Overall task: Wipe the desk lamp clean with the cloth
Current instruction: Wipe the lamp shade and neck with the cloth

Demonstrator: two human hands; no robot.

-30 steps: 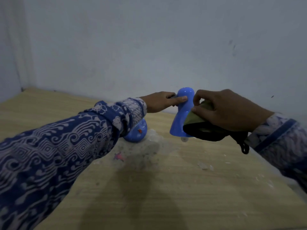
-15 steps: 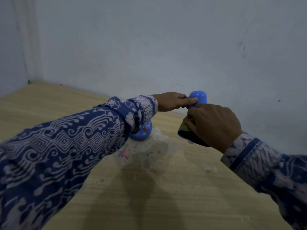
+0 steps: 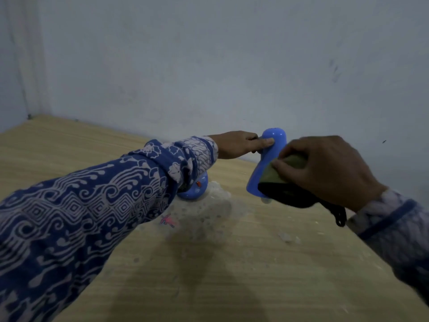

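The blue lamp's bell-shaped shade (image 3: 267, 159) hangs above the wooden desk, mouth facing down and to the left. My left hand (image 3: 239, 145) pinches the shade's narrow top, thumb laid flat on it. My right hand (image 3: 325, 168) presses an olive and black cloth (image 3: 278, 182) against the shade's right side; a black loop of the cloth dangles under my wrist. The lamp's round blue base (image 3: 193, 190) sits on the desk, partly hidden behind my left sleeve. The neck joining base and shade is out of sight.
A wooden desk (image 3: 209, 275) runs into a corner of pale walls (image 3: 209, 66). A whitish crumpled plastic sheet with a pink mark (image 3: 202, 217) lies beside the base. Small white flecks (image 3: 287, 237) dot the desk to the right.
My right hand has slid down the shade with the cloth, from over its upper part to its lower right side. The left hand keeps its pinch on the top.
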